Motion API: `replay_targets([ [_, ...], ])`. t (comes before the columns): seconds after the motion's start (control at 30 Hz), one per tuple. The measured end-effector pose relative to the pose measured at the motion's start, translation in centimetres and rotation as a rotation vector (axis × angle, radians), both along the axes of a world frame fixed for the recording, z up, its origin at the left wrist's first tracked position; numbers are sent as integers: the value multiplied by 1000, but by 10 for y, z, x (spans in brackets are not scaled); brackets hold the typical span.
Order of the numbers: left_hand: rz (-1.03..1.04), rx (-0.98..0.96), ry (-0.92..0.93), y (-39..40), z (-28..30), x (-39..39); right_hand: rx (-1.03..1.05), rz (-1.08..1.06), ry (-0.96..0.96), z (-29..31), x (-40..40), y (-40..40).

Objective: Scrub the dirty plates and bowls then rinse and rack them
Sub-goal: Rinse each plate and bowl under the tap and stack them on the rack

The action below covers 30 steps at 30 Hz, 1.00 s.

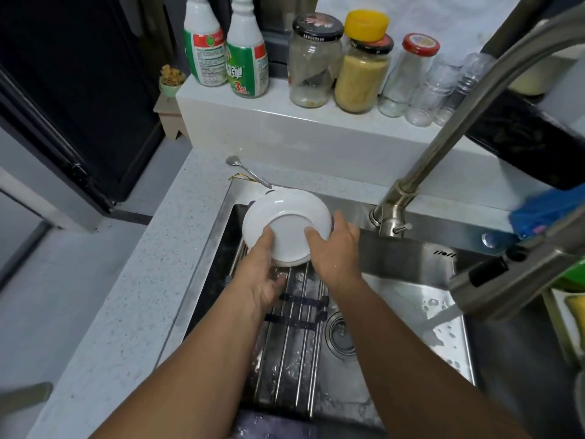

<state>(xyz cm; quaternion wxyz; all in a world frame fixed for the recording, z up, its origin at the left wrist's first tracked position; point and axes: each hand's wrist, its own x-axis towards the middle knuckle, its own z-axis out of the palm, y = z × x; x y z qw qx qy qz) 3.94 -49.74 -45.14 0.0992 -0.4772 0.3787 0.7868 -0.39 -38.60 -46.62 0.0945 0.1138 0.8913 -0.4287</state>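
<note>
Both hands hold one white plate (286, 221) upside down over the metal rack (292, 327) on the left side of the sink (408, 299). The left hand (262, 274) grips its near edge. The right hand (335, 251) grips its right edge. A spoon (245, 167) lies behind the sink.

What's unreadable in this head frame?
- Eating side of the white plate: faces away, only its underside shows, so clean or dirty is unknown.
- Right hand fingers: wrapped behind the plate's rim.
- Blue item: cut by the right edge and faucet.
- Bottle labels: too small.
</note>
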Motion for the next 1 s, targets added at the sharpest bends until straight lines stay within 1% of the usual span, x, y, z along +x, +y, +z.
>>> replay_targets([
  [0.13, 51, -60, -7, 22, 14, 16, -40, 11, 56, 7, 49, 7],
  [0.23, 72, -118, 21, 47, 28, 31, -74, 56, -3, 11, 88, 31],
  [0.37, -36, -82, 34, 90, 54, 57, -24, 103, -81, 21, 120, 91],
  [0.47, -108, -59, 47, 124, 74, 73, 6, 41, -123, 32, 129, 139],
  [0.53, -147, -82, 50, 146, 87, 81, 28, 28, -131, 42, 131, 169],
  [0.6, -190, -125, 55, 158, 90, 84, 96, 72, -153, 50, 129, 186],
  [0.67, -239, -104, 22, 178, 92, 91, 180, 98, -167, 64, 130, 207],
  [0.77, -295, -37, -58, 213, 93, 101, 253, 83, -92, 90, 134, 238],
  [0.83, -336, -36, -85, 229, 82, 99, 246, 17, -13, 102, 134, 250],
  [0.9, -392, -35, -69, 254, 76, 92, 247, -64, 65, 116, 135, 267],
  [1.0, -526, -32, 37, 297, 76, 79, 281, -139, 185, 135, 133, 300],
])
